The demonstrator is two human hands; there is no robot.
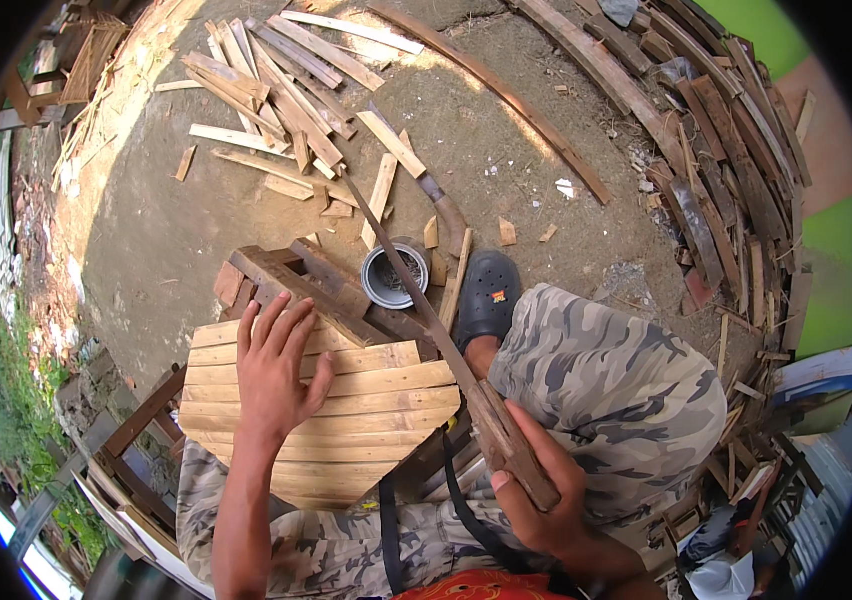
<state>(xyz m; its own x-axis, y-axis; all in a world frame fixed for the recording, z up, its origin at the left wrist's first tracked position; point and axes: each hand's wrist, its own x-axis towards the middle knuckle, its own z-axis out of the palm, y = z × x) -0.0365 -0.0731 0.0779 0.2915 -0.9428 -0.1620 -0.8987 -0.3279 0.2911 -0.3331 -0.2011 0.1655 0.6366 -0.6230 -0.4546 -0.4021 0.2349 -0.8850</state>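
Across my lap lies a rounded panel of pale wooden slats [366,405], its lower edge angled. My left hand [281,365] rests flat on its upper left part, fingers stretched out. My right hand [546,480] is wrapped round the wooden handle of a long, dark, narrow-bladed tool [433,318]. Its blade slants up and left past the panel's right edge, over a grey tin of nails [386,280]; whether it is a saw or a machete I cannot tell. Beyond the panel stands a dark wooden block frame [296,285].
Loose pale wood strips [276,90] lie heaped on the ground ahead. A wooden-handled tool [446,215] lies beyond the tin. One long plank [506,95] crosses the ground, and stacked timber [716,150] lines the right. My dark clog [487,295] is beside the tin.
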